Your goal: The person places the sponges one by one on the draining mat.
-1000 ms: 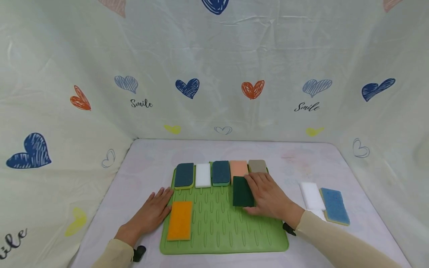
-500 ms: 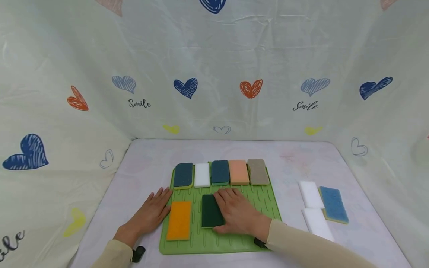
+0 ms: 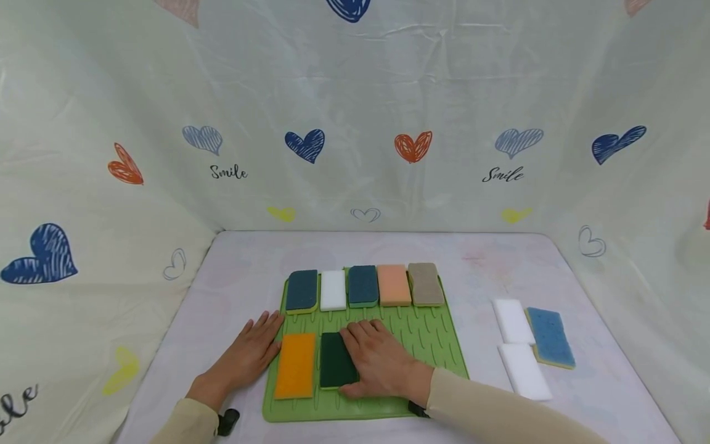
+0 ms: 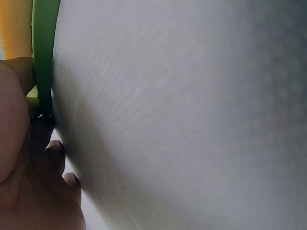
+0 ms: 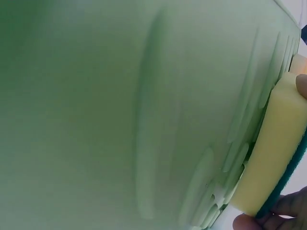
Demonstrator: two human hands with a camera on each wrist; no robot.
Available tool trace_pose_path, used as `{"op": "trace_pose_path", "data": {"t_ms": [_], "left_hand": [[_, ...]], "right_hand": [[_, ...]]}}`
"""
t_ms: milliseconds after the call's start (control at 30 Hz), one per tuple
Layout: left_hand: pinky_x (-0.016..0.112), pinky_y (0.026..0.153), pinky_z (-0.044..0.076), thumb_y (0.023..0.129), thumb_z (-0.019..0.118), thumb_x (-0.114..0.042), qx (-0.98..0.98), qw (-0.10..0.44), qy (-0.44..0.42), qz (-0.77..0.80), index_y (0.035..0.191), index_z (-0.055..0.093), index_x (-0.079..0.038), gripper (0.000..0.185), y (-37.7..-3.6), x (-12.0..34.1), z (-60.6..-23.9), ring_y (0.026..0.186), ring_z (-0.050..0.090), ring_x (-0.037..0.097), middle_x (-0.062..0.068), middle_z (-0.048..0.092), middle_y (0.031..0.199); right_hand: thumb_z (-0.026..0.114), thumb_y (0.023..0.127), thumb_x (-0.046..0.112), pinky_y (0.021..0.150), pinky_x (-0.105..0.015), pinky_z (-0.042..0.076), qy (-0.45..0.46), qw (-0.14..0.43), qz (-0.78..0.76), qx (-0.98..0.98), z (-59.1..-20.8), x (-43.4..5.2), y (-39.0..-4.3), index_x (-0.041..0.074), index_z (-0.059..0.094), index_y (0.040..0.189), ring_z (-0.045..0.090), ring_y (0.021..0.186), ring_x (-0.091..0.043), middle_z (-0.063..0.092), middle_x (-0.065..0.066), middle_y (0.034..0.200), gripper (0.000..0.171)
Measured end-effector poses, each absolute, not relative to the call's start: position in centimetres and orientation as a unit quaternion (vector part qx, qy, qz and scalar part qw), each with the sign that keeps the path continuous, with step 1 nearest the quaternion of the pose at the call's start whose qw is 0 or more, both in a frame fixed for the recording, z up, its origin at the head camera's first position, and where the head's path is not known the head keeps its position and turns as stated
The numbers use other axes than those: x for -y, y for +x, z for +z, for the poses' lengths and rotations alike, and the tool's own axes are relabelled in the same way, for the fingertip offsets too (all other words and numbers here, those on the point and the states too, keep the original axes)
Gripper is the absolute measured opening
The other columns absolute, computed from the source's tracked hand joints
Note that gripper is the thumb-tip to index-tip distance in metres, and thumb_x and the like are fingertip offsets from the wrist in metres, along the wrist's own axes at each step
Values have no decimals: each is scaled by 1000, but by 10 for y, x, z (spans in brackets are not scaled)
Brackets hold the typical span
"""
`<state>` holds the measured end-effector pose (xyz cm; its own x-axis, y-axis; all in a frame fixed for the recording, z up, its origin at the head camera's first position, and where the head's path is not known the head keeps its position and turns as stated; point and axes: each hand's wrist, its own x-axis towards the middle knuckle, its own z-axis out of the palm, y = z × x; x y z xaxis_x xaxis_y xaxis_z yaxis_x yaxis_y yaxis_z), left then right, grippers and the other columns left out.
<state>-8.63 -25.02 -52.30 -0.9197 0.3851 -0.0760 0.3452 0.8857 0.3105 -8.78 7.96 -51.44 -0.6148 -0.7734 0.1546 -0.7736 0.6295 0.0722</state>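
One dark green sponge (image 3: 336,367) now beside orange sponge (image 3: 296,365).

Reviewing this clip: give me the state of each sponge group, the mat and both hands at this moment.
dark green sponge: flat on mat, beside orange sponge, under right hand
orange sponge: flat, untouched
back row of five sponges: lined up
green mat: flat
right hand: grips dark green sponge
left hand: flat at mat's edge

The head view looks forward and down from above the counter (image 3: 233,271), taking in the whole green mat (image 3: 432,345). Both wrist views sit very close and blurred, skimming along that mat (image 5: 120,115), seemingly almost at surface level.
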Motion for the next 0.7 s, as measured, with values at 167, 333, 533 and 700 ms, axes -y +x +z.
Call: {"op": "trace_pose_path", "data": {"t_ms": [167, 333, 533, 700], "left_hand": [[68, 125, 25, 110, 56, -27, -968, 66, 188, 149, 162, 37, 1, 62, -85, 249, -521, 156, 33, 45, 21, 40, 167], [69, 124, 26, 110, 56, -26, -967, 63, 192, 152, 162, 38, 1, 61, -85, 248, -520, 155, 34, 46, 21, 41, 166], [68, 125, 24, 111, 54, -27, -967, 75, 189, 156, 163, 36, 1, 61, -86, 250, -521, 156, 32, 45, 21, 39, 167], [69, 124, 25, 110, 55, -27, -967, 68, 191, 155, 162, 37, 1, 62, -86, 249, -521, 155, 34, 46, 22, 40, 166]], "right_hand": [[57, 86, 86, 100, -42, 50, 430, 85, 2, 899, -516, -79, -88, 6, 53, 151, 60, 121, -23, 62, -8, 140, 103], [56, 86, 87, 99, -41, 50, 429, 89, 2, 899, -518, -78, -89, 7, 54, 151, 60, 121, -22, 62, -7, 139, 104], [56, 86, 87, 100, -42, 50, 427, 84, 5, 900, -518, -77, -89, 7, 53, 153, 59, 123, -22, 61, -7, 142, 105], [48, 88, 89, 104, -45, 49, 426, 62, 6, 902, -515, -78, -88, 7, 49, 157, 57, 131, -24, 57, -10, 150, 107]]}}
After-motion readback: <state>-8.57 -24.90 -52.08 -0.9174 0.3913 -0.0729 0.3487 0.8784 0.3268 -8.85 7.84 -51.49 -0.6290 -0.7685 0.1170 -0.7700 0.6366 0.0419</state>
